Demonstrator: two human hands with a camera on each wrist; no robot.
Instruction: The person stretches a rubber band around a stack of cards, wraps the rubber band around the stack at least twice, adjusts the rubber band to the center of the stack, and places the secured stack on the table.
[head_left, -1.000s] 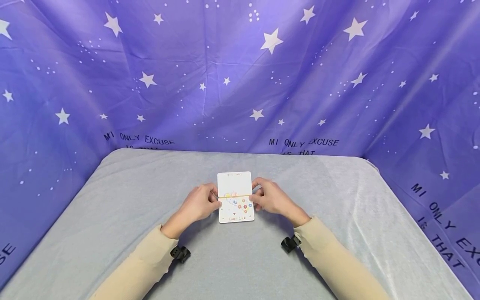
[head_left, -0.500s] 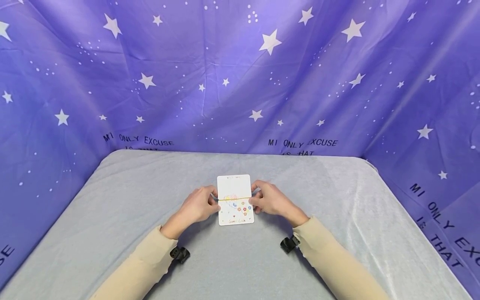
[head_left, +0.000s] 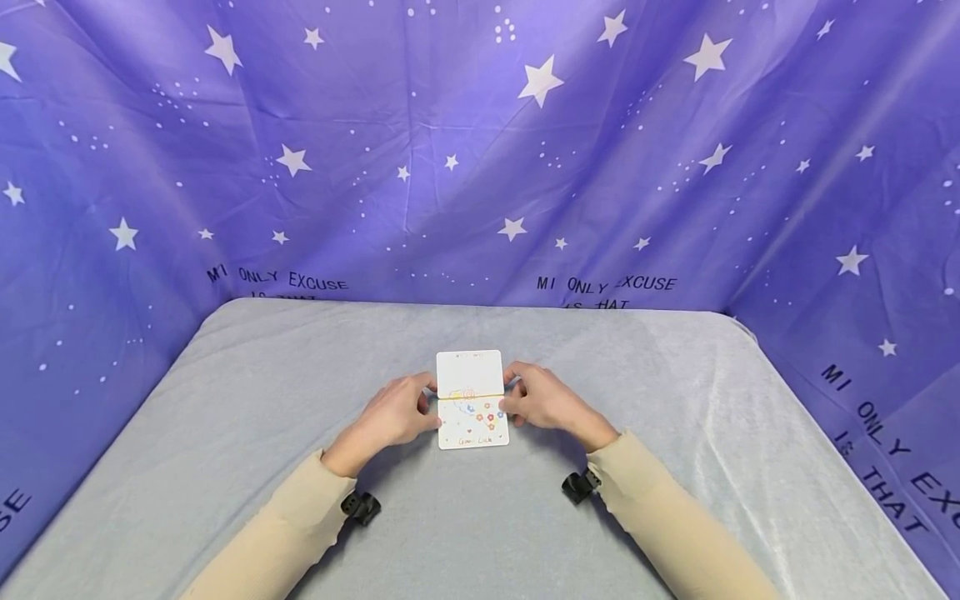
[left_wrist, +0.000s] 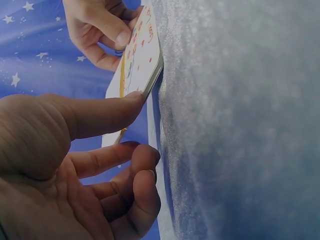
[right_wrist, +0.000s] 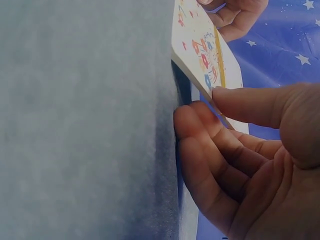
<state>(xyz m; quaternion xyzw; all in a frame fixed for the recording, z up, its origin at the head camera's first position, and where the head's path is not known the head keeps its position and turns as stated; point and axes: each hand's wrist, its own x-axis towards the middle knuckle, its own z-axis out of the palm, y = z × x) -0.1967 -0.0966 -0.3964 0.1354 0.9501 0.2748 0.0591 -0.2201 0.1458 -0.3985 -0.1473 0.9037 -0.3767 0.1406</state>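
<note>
A white card [head_left: 468, 421] printed with small flowers and "Good Luck" lettering stands between both hands near the table's middle. A thin yellow band [head_left: 472, 397] crosses it from side to side. In the left wrist view, the card's edge [left_wrist: 154, 79] looks thick and layered. My left hand [head_left: 393, 408] pinches the left side, thumb on the printed face and index finger near the band's end. On the opposite edge my right hand [head_left: 549, 398] pinches the card with thumb and forefinger, close to the band. The other fingers of both hands curl below; the card's back is hidden.
Grey-blue plush cloth covers the table [head_left: 480, 533]. Behind and on both sides hangs a purple curtain [head_left: 420, 150] with white stars and black lettering. A black wrist camera [head_left: 362, 508] sits at the left cuff, another wrist camera [head_left: 579, 488] at the right.
The left thumb has slid slightly down the card's side. The band lies more level, and the card appears a little lower in view. Both hands keep their hold.
</note>
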